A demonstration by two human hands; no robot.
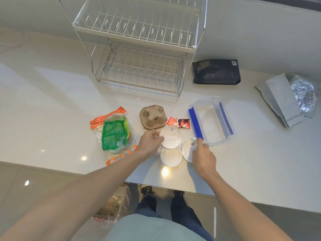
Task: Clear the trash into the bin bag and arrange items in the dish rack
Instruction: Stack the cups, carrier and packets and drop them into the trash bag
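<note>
Head view: hands, left [150, 141] gripping tilted round lid [171, 137], right [205, 156] loosely curled over another lid [188, 150].

desk [52, 94] showing glossy smooth white | dish rack [139, 49] gleaming as thin metal wire | container [211, 122] looking clear plastic, blue clips | cup carrier [152, 117] appearing matt brown pulp | wrapper [112, 133] shining as crinkled plastic | pouch [303, 94] glinting with foil

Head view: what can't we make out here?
- Bin bag on the floor: partly behind the counter edge and the left forearm, contents blurred.
- Round lid: right hand covers its near side; grip unclear.
- Dish rack: top cut off by the frame edge.
- Sachets: print too small to read.
</note>
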